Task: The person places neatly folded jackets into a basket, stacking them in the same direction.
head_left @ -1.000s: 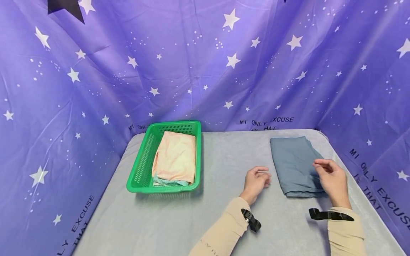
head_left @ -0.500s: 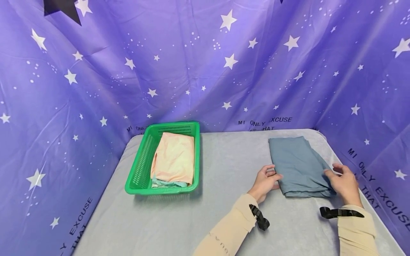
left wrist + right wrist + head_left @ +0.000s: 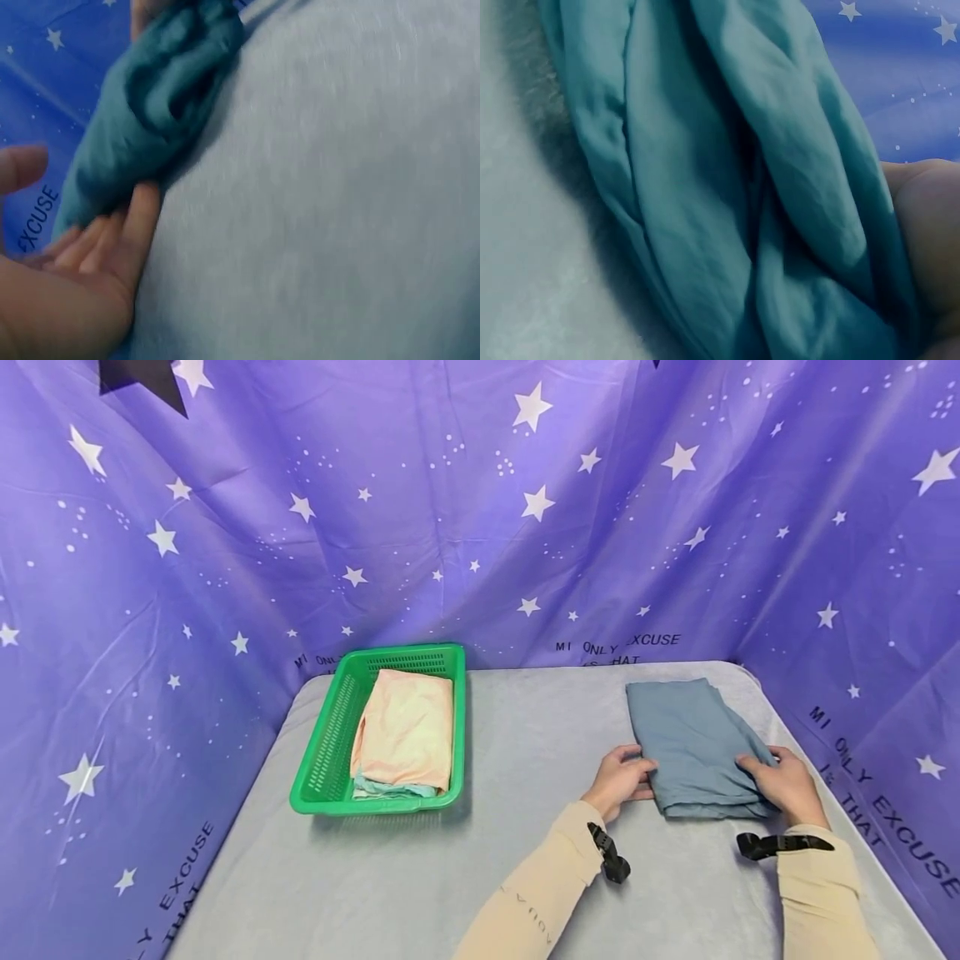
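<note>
A folded blue-grey cloth [image 3: 693, 743] lies on the right part of the table, its layered fold toward the person. At the cloth's left edge is my left hand [image 3: 618, 781]. Its fingers [image 3: 139, 217] reach straight under the edge in the left wrist view, while the thumb [image 3: 22, 166] stands apart above. My right hand [image 3: 787, 785] grips the right edge, thumb on top and fingers beneath and hidden. Loose folds of the cloth [image 3: 697, 165] fill the right wrist view beside part of that hand [image 3: 934, 225].
On the table's left half stands a green perforated basket [image 3: 459, 743]. Inside it a folded pale peach cloth [image 3: 408, 727] lies over a mint-green one [image 3: 393, 789]. A purple star-print curtain [image 3: 480, 510] encloses the back and sides of the grey covered table [image 3: 525, 860].
Both hands have come to the cloth's sides. My left hand moved right to its edge; my right hand went outward, then back inward onto the right edge, pushing that side in slightly.
</note>
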`<state>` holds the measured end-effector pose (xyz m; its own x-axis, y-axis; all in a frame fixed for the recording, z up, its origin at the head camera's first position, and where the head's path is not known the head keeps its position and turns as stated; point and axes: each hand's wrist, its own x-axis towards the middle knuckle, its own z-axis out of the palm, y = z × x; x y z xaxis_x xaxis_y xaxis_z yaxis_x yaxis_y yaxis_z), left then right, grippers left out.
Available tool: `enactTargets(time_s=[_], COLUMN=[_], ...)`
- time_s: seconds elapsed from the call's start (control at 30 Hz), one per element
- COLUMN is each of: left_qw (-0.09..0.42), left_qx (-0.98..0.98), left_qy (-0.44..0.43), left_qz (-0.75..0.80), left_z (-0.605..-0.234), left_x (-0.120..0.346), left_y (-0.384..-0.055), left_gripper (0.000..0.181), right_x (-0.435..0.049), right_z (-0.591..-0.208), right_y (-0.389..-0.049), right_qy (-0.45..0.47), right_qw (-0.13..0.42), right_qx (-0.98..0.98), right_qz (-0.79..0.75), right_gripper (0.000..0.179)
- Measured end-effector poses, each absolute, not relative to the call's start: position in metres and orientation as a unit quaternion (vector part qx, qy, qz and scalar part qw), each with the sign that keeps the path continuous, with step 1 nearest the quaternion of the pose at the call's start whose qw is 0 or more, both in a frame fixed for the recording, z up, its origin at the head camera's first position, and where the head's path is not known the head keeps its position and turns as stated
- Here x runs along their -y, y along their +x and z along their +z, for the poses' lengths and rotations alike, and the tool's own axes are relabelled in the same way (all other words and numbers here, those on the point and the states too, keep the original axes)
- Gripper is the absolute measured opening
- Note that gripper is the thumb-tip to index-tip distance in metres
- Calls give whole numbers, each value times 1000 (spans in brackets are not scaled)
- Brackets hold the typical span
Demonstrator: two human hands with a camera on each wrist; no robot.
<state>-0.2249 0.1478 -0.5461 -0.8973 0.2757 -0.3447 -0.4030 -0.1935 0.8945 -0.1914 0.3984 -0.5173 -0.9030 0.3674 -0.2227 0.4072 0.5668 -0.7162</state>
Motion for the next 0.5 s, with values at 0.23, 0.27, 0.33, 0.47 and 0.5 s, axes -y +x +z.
enactTargets(time_s=[0.23, 0.27, 0.33, 0.47, 0.5], left_qw=[260, 262, 265, 274, 276], left_qx=[-612, -615, -616, -603, -599], left_qy=[-31, -27, -19, -2, -1], left_qz=[746, 743, 742, 749, 752], left_z=[-551, -552, -552, -554, -554], left_x=[-143, -142, -141, -139, -138], left_y=[-233, -235, -236, -239, -239], left_gripper=[43, 42, 39, 31, 29], right_x=[-402, -401, -400, -396, -394], right_z=[-514, -513, -513, -515, -516], right_y=[-194, -194, -192, -190, -190], right_qy=[197, 196, 195, 193, 188], right_qw=[85, 94, 103, 102, 98], right_qx=[-895, -893, -889, -882, -884], right_qz=[-391, -395, -402, -417, -416], right_gripper=[91, 92, 91, 83, 81])
